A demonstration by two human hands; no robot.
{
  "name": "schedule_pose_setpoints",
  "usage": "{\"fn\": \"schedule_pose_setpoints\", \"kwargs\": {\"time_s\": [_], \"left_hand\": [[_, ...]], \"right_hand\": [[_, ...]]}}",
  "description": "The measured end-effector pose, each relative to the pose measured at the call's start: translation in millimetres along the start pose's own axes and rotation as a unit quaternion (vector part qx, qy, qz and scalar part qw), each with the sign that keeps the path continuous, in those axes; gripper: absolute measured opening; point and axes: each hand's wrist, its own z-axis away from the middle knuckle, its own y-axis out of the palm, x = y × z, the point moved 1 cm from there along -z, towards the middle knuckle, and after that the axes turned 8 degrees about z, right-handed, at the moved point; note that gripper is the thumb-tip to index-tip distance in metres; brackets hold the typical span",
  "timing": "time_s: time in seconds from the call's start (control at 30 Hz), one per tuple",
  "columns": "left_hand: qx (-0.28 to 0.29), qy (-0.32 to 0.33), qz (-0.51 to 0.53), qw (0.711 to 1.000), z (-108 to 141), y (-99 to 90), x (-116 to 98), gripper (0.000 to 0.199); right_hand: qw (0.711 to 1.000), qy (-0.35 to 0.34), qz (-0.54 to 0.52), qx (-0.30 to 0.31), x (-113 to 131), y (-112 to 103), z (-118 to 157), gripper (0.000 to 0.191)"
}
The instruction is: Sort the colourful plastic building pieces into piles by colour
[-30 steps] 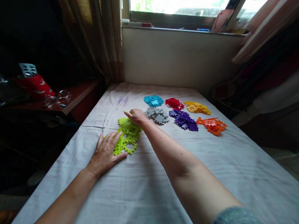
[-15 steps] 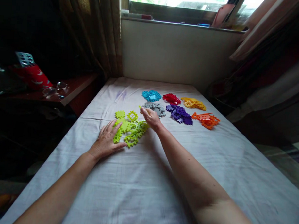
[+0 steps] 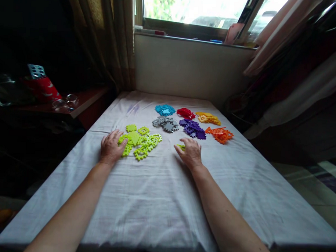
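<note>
Right hand (image 3: 191, 152) swings clear, pinching a flat lime-green plastic piece (image 3: 181, 146); left hand (image 3: 111, 146), loosely spread, should lightly steady the lime-green toothed plastic heap (image 3: 134, 138).

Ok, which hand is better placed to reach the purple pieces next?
Probably the right hand: it is near the purple pile, though it appears to hold a lime piece. The left hand is farther off, at the lime pile.

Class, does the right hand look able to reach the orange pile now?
Probably yes: only cloth separates the right hand from the orange pile, though that hand seems to hold a green piece.
</note>
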Motion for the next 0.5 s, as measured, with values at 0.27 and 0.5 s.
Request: {"fn": "schedule_pose_setpoints", "kwargs": {"time_s": [0.27, 0.5], "left_hand": [[-0.082, -0.023, 0.081, 0.993, 2.0, -2.8, 32.6, 0.04], [-0.085, -0.045, 0.111, 0.989, 1.2, 0.4, 36.5, 0.036]], "right_hand": [[0.988, -0.129, -0.053, 0.071, 76.7, 17.1, -19.0, 0.034], [0.992, -0.098, -0.065, 0.051, 75.4, 20.3, -13.2, 0.029]]}}
